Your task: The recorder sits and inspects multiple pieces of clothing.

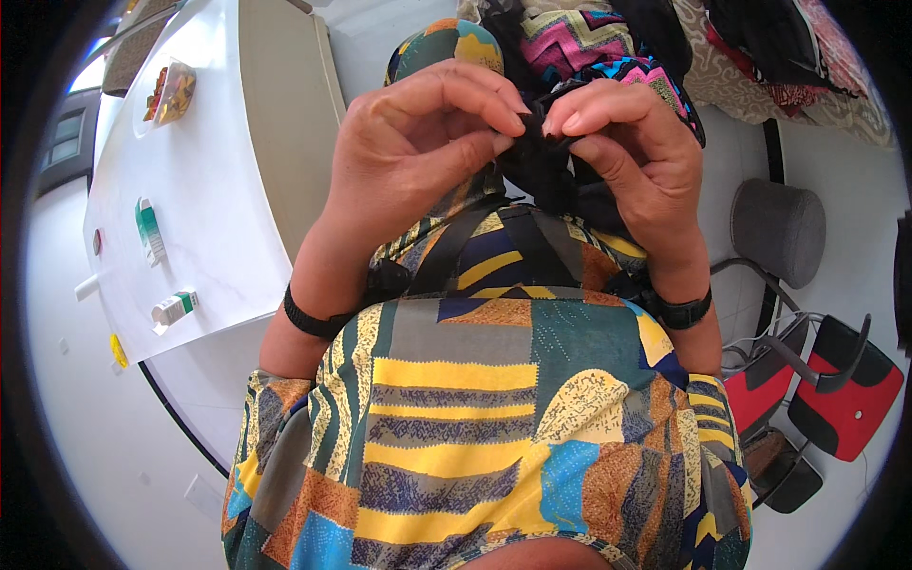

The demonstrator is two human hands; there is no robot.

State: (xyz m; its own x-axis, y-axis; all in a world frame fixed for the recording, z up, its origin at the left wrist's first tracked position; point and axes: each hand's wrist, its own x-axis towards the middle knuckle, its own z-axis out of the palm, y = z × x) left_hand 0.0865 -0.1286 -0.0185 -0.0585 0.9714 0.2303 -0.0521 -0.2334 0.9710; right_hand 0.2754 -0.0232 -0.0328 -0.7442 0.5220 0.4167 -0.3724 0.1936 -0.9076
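A piece of black cloth (543,176) is held up over my lap, between my two hands. My left hand (404,142) pinches its upper edge between thumb and fingertips. Close beside it, my right hand (651,157) pinches the same cloth, so the two sets of fingertips almost meet. The rest of the cloth hangs down in dark folds, and its exact kind is hard to make out. Just beyond the right hand lies a heap of fabric with a pink, blue and black zigzag pattern (575,43).
To the left stands a white table (218,204) carrying a green and white carton (149,231), a smaller carton (175,309) and a clear tub (177,95). At right are a grey round stool (779,233) and a red and black chair (845,389). Clothes cover a patterned seat (708,71) at far right.
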